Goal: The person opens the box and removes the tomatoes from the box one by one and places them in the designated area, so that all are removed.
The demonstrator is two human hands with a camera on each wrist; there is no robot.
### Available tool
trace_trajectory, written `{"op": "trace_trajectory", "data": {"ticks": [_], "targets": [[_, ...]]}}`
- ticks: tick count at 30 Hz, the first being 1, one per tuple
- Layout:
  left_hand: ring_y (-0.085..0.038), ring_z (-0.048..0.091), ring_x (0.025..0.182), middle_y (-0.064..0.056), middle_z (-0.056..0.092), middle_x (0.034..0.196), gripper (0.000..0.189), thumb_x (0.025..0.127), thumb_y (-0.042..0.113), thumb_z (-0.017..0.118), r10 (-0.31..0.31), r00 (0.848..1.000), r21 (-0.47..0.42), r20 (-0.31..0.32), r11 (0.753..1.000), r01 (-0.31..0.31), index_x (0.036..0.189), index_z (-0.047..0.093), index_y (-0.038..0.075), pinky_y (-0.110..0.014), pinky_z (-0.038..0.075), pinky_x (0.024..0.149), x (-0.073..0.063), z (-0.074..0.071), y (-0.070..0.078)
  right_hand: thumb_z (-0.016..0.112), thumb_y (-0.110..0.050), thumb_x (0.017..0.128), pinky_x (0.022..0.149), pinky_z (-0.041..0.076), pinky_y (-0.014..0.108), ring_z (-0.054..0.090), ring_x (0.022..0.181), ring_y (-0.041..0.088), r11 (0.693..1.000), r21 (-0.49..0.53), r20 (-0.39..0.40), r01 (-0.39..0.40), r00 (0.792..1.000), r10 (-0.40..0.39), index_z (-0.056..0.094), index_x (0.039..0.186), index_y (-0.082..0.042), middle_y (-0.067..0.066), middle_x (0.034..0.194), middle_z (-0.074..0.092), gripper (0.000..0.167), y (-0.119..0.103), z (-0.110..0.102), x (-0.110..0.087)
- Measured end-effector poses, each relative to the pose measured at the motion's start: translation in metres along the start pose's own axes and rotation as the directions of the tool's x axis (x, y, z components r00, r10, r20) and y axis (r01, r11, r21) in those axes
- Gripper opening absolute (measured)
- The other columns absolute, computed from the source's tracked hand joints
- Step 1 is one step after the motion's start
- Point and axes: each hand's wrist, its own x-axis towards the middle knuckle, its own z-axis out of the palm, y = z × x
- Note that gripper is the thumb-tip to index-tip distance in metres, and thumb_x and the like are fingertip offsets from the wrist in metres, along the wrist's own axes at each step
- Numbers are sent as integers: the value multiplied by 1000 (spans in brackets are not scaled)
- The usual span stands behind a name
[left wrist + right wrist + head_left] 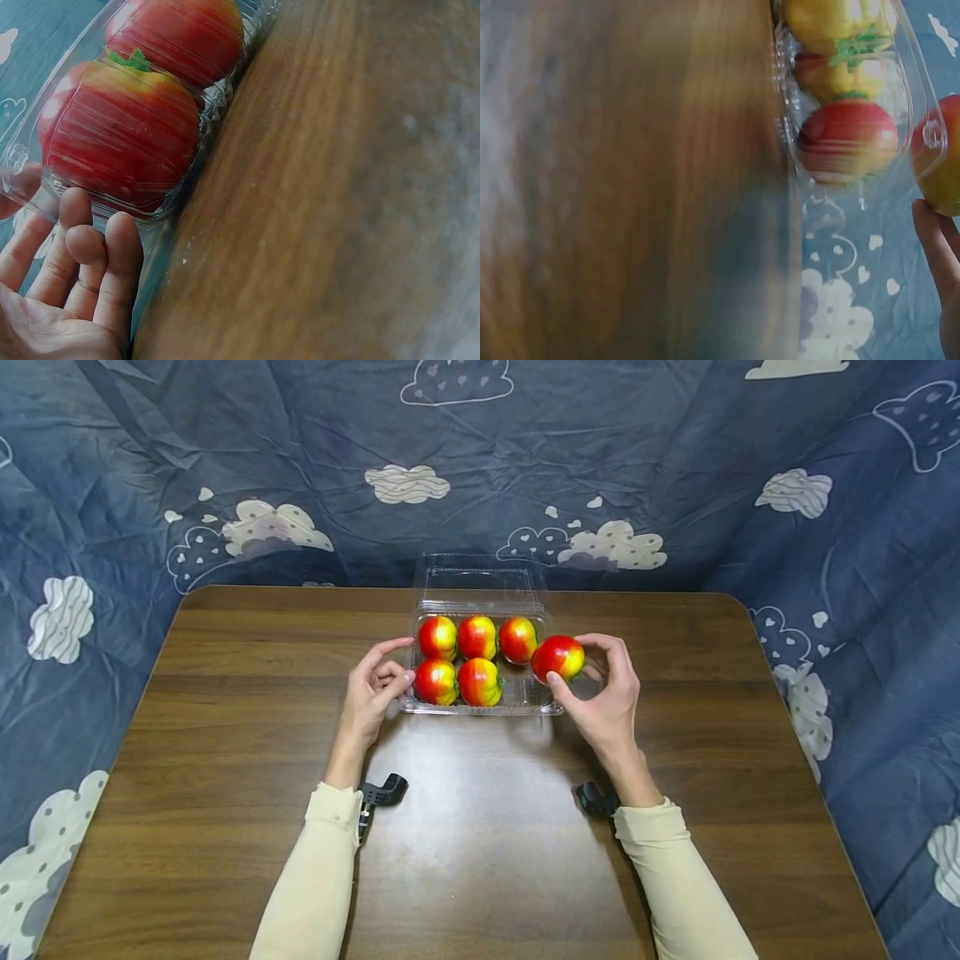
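My right hand (603, 693) holds a red-and-yellow tomato-like fruit (557, 658) between thumb and fingers, over the right side of a clear plastic box (525, 697). Three such fruits fill the back row, among them one at the right (517, 640); two more stand in front, at left (436, 682) and middle (479, 682). The front right space shows bare plastic. My left hand (370, 689) grips the box's left edge with thumb and index finger, its other fingers curled. In the left wrist view, green leaves (131, 60) top the nearest fruit (120, 131).
The box's hinged clear lid (482, 581) stands raised along the table's back edge. Under everything is a brown wooden table (247, 735). A blue cloth (600, 443) with white clouds hangs behind and at both sides. Dark wrist cameras (385, 790) sit near both cuffs.
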Motion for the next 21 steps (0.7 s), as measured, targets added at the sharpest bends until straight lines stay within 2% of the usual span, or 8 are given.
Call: {"op": "trace_trajectory", "data": {"ticks": [5,14,17,21], "targets": [[-13,58,58,-2,66,73,47,95,-8,66,3,1000,-6,3,1000,-3,140,60,-3,-20,49,55,0,0,-1,83,-7,80,90,56,14,66,108,11,1000,-17,-51,-8,999,7,63,127,9,23,124,64,54,3,-3,2],[-13,57,57,-3,66,73,47,95,-8,67,2,1000,2,-1,1000,-2,140,61,-1,-20,49,55,0,0,1,83,-10,83,98,55,23,64,109,17,998,-65,-111,-5,994,-2,70,128,3,22,124,66,48,8,-7,6],[-14,57,58,-3,66,74,46,95,-8,67,0,1000,5,1,1000,0,141,61,-2,-20,50,56,1,-1,0,83,-10,83,95,55,20,64,107,19,996,-88,-141,-20,990,7,72,128,0,22,123,66,48,15,-9,7],[-15,57,59,-4,66,74,46,96,-7,67,0,1000,9,6,1000,0,141,60,-3,-20,51,57,1,-2,-1,85,-16,84,92,54,15,62,107,20,989,-140,-167,-51,986,27,73,130,-8,17,123,67,48,35,-10,7]]}}
